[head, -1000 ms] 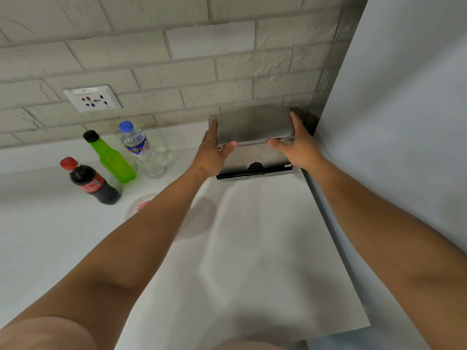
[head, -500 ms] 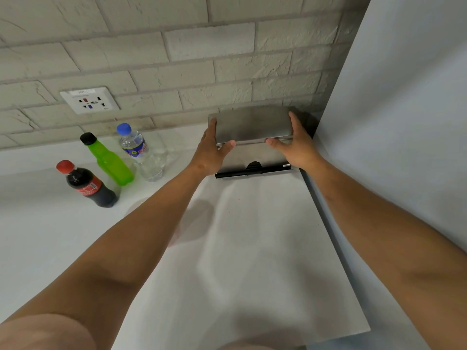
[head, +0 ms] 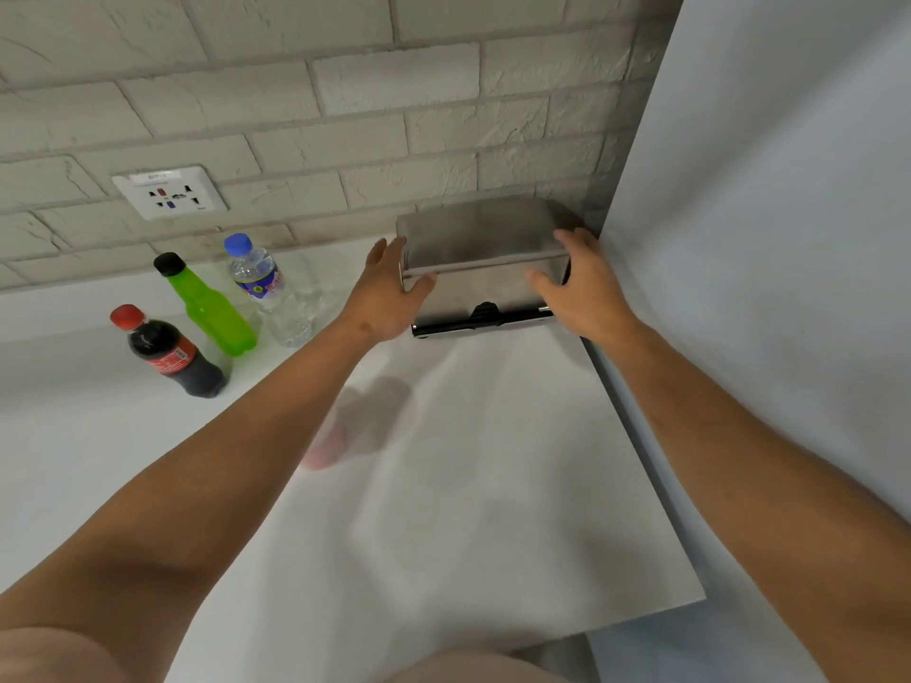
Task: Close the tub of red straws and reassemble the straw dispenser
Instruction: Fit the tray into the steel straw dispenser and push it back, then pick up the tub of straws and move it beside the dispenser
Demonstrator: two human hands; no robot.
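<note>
The steel straw dispenser (head: 485, 303) stands on the white counter in the back right corner, against the brick wall. Its flat steel lid (head: 480, 239) sits on top of the body, with a black bar along the base below. My left hand (head: 389, 293) presses the lid's left end, thumb on the front edge. My right hand (head: 579, 283) holds the right end, fingers on top and thumb in front. A clear tub with a red patch (head: 335, 443) shows faintly beside my left forearm, mostly hidden.
Three bottles stand at the left back: a dark cola bottle (head: 170, 354), a green bottle (head: 207, 308) and a clear water bottle (head: 276, 298). A wall socket (head: 170, 192) sits above them. A grey panel (head: 788, 239) closes the right side.
Both hands stay at the lid's ends. My left fingers have spread slightly away from the lid's left end. The view has shifted a little.
</note>
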